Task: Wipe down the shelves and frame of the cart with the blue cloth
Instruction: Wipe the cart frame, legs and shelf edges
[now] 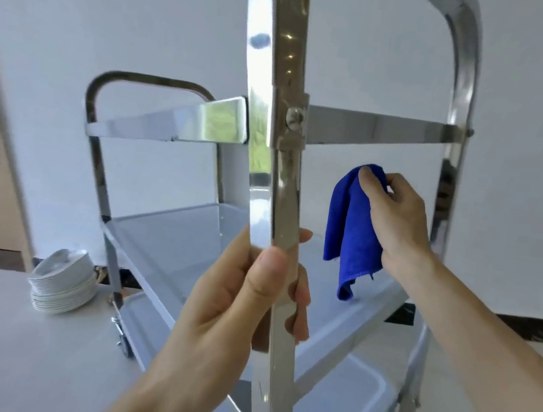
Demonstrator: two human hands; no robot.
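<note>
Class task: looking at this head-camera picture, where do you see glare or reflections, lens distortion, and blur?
Head view: bright reflections streak the near cart post; wide-angle bending curves the far handle; the left handle looks smeared; the blue cloth and right hand look fairly sharp.

White wall (527, 170) ahead of me, evenly daylit, a dark skirting strip (530, 328) along its base; pale floor (3, 343) below, stack of white plates (61, 285) sitting on it.
</note>
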